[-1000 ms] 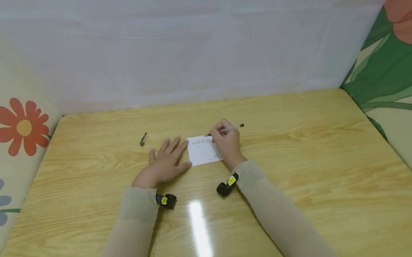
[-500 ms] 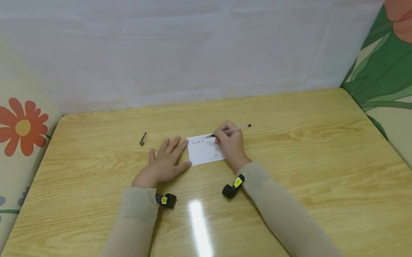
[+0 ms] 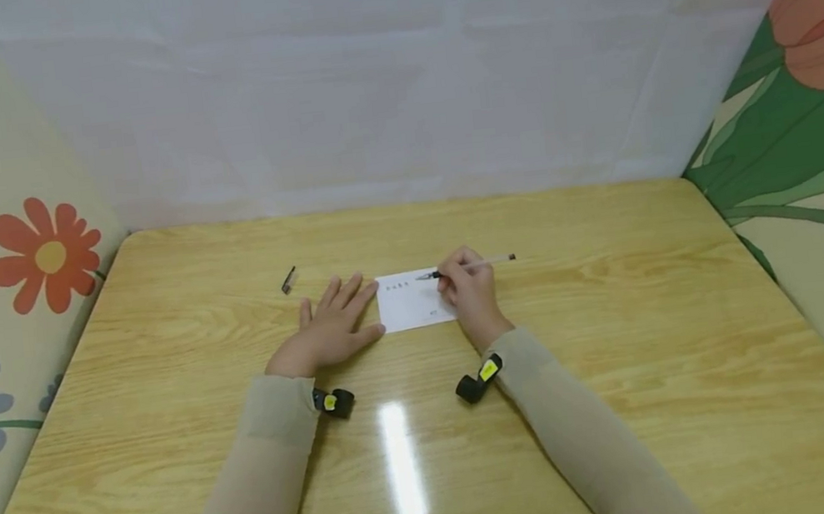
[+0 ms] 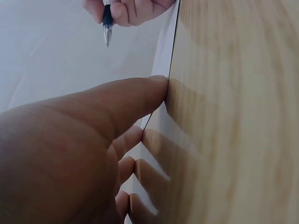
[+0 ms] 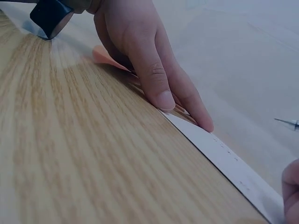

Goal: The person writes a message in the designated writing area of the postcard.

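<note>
A white card (image 3: 406,308) with a short row of dark handwritten marks and a small mark at lower right lies on the table. My left hand (image 3: 325,331) rests flat with fingers spread, thumb and index fingertip touching the card's left edge. My right hand (image 3: 474,294) pinches a pen (image 3: 495,260) with a clear barrel and dark grip, over the card's right side, hiding that edge. In both wrist views the pen tip (image 4: 108,37) stands raised off the card.
A pen cap (image 3: 290,280) lies on the wood-grain table (image 3: 654,332), beyond my left hand. A white sheet (image 3: 394,83) hangs behind the table. Flower-printed panels (image 3: 809,165) stand at both sides. A black wrist camera (image 3: 479,380) sits on each cuff.
My right hand has shifted to the right and slightly nearer with the pen, uncovering more of the card. My left hand holds its place.
</note>
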